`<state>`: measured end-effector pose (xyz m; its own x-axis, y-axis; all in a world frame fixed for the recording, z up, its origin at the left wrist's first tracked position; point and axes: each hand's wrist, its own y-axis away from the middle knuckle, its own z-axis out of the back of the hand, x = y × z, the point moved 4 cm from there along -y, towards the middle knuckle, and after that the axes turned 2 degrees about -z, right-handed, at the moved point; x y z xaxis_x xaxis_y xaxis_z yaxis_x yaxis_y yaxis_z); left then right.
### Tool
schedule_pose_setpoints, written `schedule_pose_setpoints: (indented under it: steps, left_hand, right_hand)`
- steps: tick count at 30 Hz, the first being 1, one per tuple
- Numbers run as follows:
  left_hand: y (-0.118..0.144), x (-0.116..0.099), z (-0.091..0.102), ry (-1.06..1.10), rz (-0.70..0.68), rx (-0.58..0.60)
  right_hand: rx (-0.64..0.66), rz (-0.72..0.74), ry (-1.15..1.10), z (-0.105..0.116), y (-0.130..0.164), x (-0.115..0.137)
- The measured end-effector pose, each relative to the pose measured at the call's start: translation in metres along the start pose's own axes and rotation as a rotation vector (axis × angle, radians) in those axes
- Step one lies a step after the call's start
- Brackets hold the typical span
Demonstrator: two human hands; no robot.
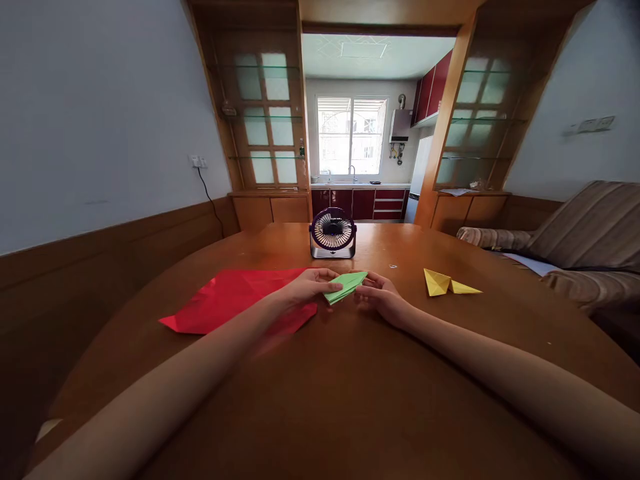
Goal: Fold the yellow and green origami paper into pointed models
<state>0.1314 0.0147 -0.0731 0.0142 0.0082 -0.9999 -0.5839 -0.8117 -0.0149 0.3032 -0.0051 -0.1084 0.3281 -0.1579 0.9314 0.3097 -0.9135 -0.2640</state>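
A folded piece of green paper (346, 287) is held up just above the table, tilted, with several layers showing along its lower edge. My left hand (315, 285) pinches its left end, the thumb lying on top. At the paper's right end, my right hand (383, 297) grips it between thumb and fingers; part of those fingers is hidden behind the paper. Under and beside my left forearm lies a large sheet of red paper (220, 303) with creases. To the right of my right hand rests a folded yellow paper piece (438, 283) with pointed ends.
Beyond my hands a small black desk fan (333, 232) stands on the brown wooden table (320, 400). A tiny light-coloured scrap (393, 266) lies right of the fan. A striped armchair (585, 227) stands past the table's right edge.
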Motion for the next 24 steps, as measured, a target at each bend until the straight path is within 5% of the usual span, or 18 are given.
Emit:
schedule_pose_setpoints:
  steps: [24]
  left_hand:
    - [0.0074,-0.0017,0.0045,-0.022,0.059,0.159]
  right_hand:
    - [-0.073,0.046,0.059,0.0073,-0.0044,-0.0053]
